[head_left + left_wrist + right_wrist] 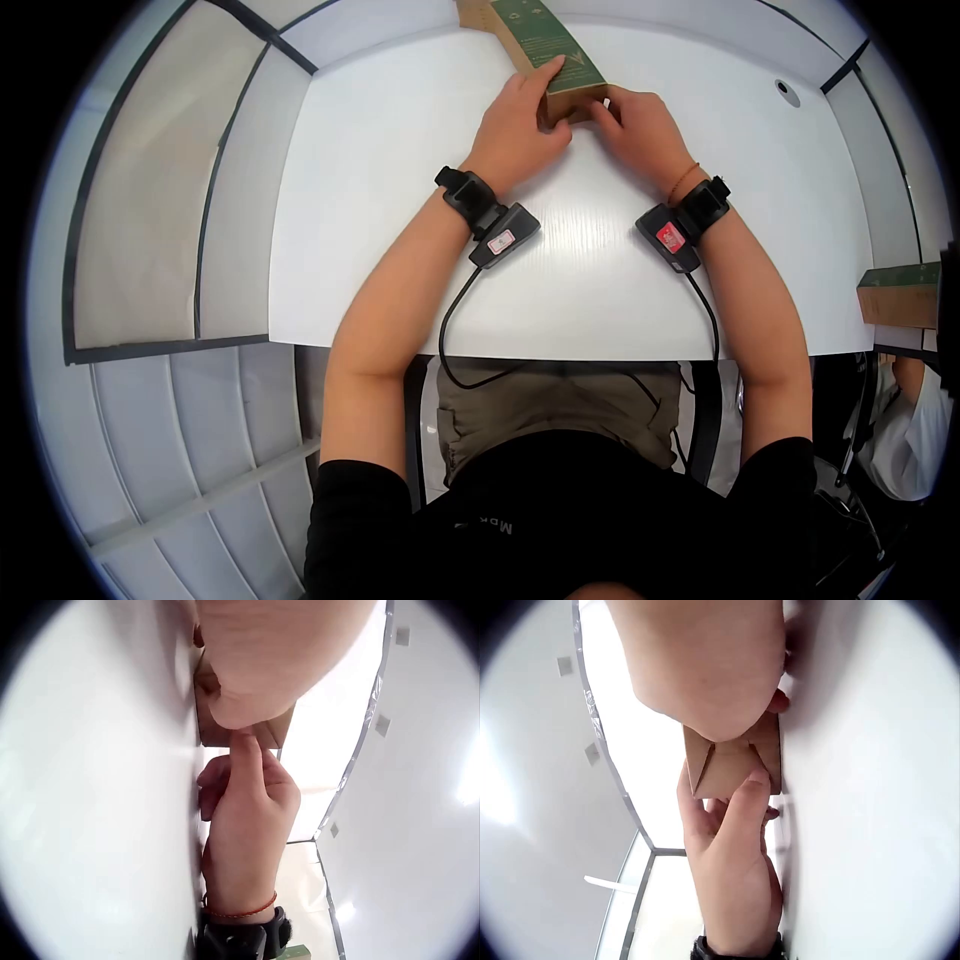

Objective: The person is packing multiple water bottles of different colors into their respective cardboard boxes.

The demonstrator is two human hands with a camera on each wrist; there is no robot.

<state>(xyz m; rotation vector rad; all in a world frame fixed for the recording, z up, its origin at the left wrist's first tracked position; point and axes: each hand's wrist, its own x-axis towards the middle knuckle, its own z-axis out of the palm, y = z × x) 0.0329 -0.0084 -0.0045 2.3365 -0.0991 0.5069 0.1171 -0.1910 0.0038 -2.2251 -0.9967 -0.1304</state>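
A long cardboard box (543, 42) with a green printed top and brown sides lies on the white table, its near end toward me. My left hand (515, 128) grips this end from the left, a finger over the green top and the thumb at the end face. At the near right corner, my right hand (645, 130) pinches the edge with thumb and curled fingers. The right wrist view shows the folded end flap (727, 771) with slits at its sides and the left thumb pressed against it. Part of the end is hidden behind my right hand.
The white table (400, 130) has pale partition panels (150, 200) round it. A cable hole (788, 93) is at the back right. Another green and brown box (900, 300) stands at the right edge, near another person's white sleeve (910, 445). Cables hang from both wrist cameras.
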